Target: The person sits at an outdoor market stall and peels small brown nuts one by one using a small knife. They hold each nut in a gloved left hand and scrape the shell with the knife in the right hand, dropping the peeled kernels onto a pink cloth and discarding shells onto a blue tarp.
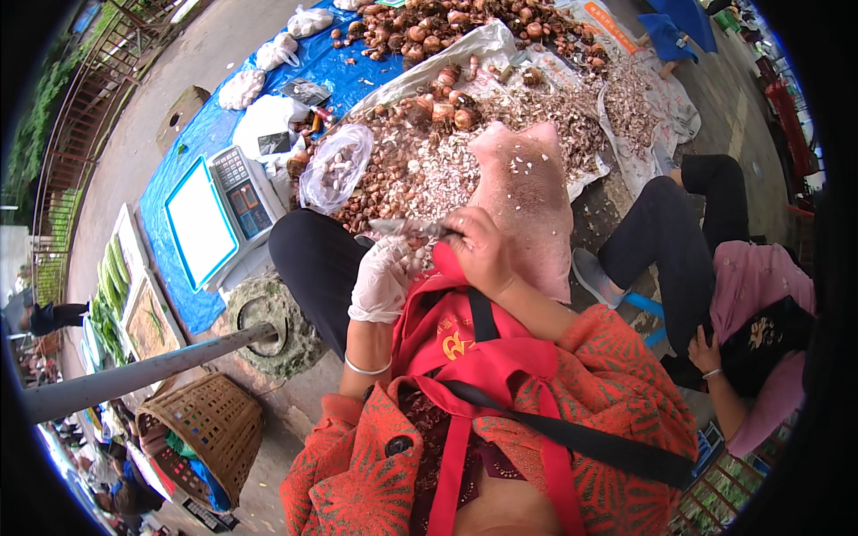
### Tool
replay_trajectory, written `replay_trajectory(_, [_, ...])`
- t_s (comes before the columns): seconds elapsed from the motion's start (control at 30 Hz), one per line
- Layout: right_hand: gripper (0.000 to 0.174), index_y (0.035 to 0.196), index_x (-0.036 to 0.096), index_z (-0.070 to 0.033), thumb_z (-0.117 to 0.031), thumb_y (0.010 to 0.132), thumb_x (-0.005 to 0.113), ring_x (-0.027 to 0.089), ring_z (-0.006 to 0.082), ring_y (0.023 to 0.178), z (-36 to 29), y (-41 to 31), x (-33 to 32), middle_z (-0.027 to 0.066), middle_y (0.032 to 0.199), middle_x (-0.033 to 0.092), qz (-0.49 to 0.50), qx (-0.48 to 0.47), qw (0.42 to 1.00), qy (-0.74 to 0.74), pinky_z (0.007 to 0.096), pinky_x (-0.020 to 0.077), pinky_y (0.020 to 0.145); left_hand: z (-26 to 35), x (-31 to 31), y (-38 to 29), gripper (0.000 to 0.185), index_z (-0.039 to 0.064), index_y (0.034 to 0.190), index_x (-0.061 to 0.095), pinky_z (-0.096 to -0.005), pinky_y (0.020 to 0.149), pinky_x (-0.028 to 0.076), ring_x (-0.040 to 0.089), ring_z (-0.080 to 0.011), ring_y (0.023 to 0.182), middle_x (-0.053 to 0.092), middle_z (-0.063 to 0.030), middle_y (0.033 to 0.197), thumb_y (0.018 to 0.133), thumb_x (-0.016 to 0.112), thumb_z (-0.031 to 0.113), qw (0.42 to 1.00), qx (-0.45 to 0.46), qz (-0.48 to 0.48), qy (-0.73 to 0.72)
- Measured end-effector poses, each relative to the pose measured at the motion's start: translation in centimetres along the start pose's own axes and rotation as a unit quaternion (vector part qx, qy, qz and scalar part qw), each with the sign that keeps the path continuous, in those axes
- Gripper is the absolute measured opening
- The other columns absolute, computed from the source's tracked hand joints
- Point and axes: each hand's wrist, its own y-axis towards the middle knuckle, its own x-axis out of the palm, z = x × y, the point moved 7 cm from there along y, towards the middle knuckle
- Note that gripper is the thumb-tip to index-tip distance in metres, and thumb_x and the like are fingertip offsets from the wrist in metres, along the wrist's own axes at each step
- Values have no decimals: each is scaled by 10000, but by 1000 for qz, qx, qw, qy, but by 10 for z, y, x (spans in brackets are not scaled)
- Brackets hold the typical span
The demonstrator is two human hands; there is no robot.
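Above my lap, my right hand (481,249) is bare and closed round the handle of a knife (405,228), its stained blade pointing left. The blade lies over the fingers of my left hand (383,278), which wears a thin white glove. Those fingers are curled around something small and pale, perhaps a peeled corm, mostly hidden by the blade and glove. Ahead of my knees, small brown corms (369,201) lie heaped beside pale peel scraps (446,167). A clear plastic bag (337,167) holding whitish pieces rests on the heap's left edge. A pink cloth (526,201) covers my right leg.
A digital scale (251,194) stands on a blue tarp (161,234) at left, near white bags (276,52). Larger corms (429,30) are piled farther out. A metal pole (154,362) in a stone base (275,328) and a wicker basket (214,429) are at lower left. A person (670,248) sits at right.
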Motion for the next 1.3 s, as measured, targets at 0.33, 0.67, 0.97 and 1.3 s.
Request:
replay_trajectory(0.33, [196, 944, 647, 22, 63, 758, 694, 613, 252, 873, 21, -1, 0, 114, 922, 610, -1, 57, 998, -5, 311, 500, 790, 0, -2, 4, 110, 0, 976, 638, -259, 680, 521, 634, -140, 764, 682, -81, 925, 875, 609, 35, 995, 12, -59, 77])
replay_trajectory(0.67, [206, 946, 667, -11, 45, 750, 692, 595, 272, 834, 0, -5, 1, 115, 895, 602, -10, 25, 998, 64, 339, 492, 746, 9, -4, 4, 187, -16, 1013, 611, -268, 695, 511, 649, -159, 779, 693, -110, 937, 835, 651, -55, 983, 104, -16, 151])
replay_trajectory(0.97, [216, 936, 659, -3, 58, 733, 698, 600, 270, 853, -12, -12, 4, 116, 914, 601, -30, 19, 996, 76, 334, 501, 753, 10, -4, -3, 202, -2, 987, 619, -226, 691, 501, 651, -131, 779, 699, -92, 923, 807, 696, -49, 979, 102, 18, 178])
replay_trajectory(1.3, [202, 933, 660, -4, 54, 741, 679, 610, 273, 851, 30, -14, 4, 119, 915, 600, -11, 97, 995, 6, 323, 502, 757, 7, -8, -2, 190, 0, 1008, 626, -226, 705, 497, 641, -136, 778, 694, -93, 946, 827, 664, -45, 982, 85, 12, 168])
